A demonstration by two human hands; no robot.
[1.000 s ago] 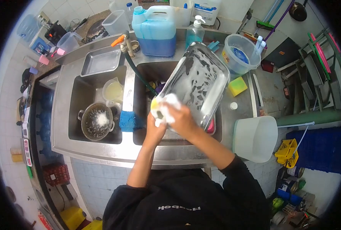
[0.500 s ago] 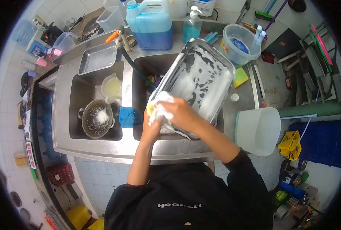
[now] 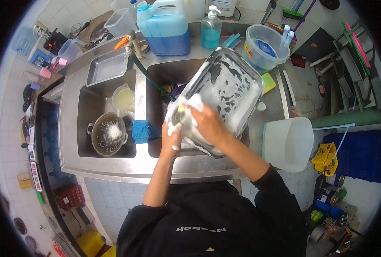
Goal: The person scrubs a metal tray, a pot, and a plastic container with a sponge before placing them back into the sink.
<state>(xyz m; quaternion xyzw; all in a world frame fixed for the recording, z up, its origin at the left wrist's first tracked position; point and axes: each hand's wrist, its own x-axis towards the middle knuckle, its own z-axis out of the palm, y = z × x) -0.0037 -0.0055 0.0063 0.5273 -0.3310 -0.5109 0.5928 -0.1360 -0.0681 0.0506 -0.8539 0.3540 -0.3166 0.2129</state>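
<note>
Over the sink point(image 3: 156, 147), the right hand point(image 3: 207, 122) presses a foam-hidden sponge point(image 3: 182, 109) on the tilted glass dish point(image 3: 229, 92); the left hand point(image 3: 172, 135) grips its edge, fingers partly hidden.

The person wore a black long-sleeved top, loose in the body, with small white lettering printed across the chest, reading reversed from the head camera. Both sleeves were pushed up, the right bunched near the elbow, leaving the forearms bare. Both hands, left point(image 3: 172, 136) and right point(image 3: 207, 122), were bare and ungloved, with white foam clinging to them. No watch or rings could be made out.
</note>
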